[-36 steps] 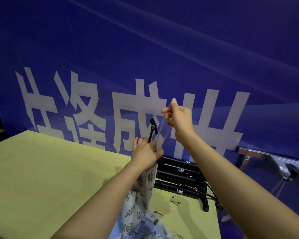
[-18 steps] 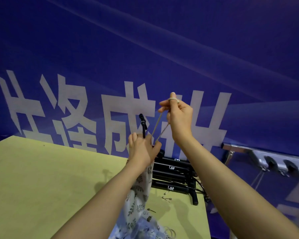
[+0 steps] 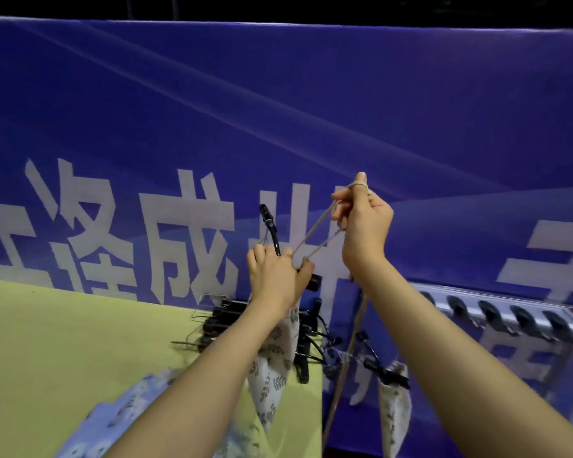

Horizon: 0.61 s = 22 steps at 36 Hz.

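My left hand (image 3: 277, 277) grips the top of a leaf-patterned cloth (image 3: 273, 361) together with a black clip hanger whose hook (image 3: 269, 228) sticks up above my fingers. The cloth hangs down from that fist over the table edge. My right hand (image 3: 364, 226) is raised up and to the right, pinching a thin grey cord (image 3: 315, 231). The cord is looped around my raised index finger and runs taut as two strands down to my left hand.
A yellow-green table (image 3: 80, 352) lies at lower left with a pile of black hangers (image 3: 225, 320) near its far right corner and more patterned cloth (image 3: 126, 411) near me. A metal rack with hooks (image 3: 497, 317) stands at right; another clipped cloth (image 3: 394, 411) hangs below it. A blue banner (image 3: 278, 127) fills the background.
The view has swung up and to the right, showing more of the rack and the banner's top. Both hands keep their hold; the cord stays stretched between them.
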Motion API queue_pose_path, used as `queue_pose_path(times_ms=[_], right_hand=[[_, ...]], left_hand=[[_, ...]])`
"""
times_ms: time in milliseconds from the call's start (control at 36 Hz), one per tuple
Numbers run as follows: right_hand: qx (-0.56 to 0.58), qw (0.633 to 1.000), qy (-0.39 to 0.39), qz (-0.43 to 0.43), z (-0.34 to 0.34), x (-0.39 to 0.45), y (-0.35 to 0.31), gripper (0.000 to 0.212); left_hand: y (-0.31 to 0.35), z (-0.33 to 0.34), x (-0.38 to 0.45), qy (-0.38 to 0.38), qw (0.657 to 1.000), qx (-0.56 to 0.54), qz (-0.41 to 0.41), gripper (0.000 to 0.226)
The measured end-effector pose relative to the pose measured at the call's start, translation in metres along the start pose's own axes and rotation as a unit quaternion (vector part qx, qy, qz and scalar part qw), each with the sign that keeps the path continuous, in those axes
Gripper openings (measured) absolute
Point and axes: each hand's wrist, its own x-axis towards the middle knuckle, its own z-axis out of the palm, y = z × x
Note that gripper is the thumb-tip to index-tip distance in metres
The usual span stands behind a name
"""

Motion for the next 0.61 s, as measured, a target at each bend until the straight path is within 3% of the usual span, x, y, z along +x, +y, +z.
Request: queue_pose_path(times_ms=[167,389,500,611], right_hand=[[-0.031,0.998,0.053,0.002,-0.089,0.002,-0.017,0.054],[-0.057,0.997,0.035,0.044,-0.158,-0.001,-0.013,0.049],[-0.093,0.993,0.015,0.069,-0.193,-0.002,0.003,0.049],[-0.153,0.982,-0.006,0.106,-0.229,-0.006,0.028,0.047]], left_hand=[[0.079,0.037,-0.046,-0.019,1.000,0.005,0.007,0.051],[0.131,0.079,-0.086,-0.074,0.997,-0.003,-0.038,0.063],[0.149,0.105,-0.101,-0.183,0.982,0.016,-0.049,0.071],[0.161,0.126,-0.108,-0.326,0.942,0.049,-0.060,0.082]])
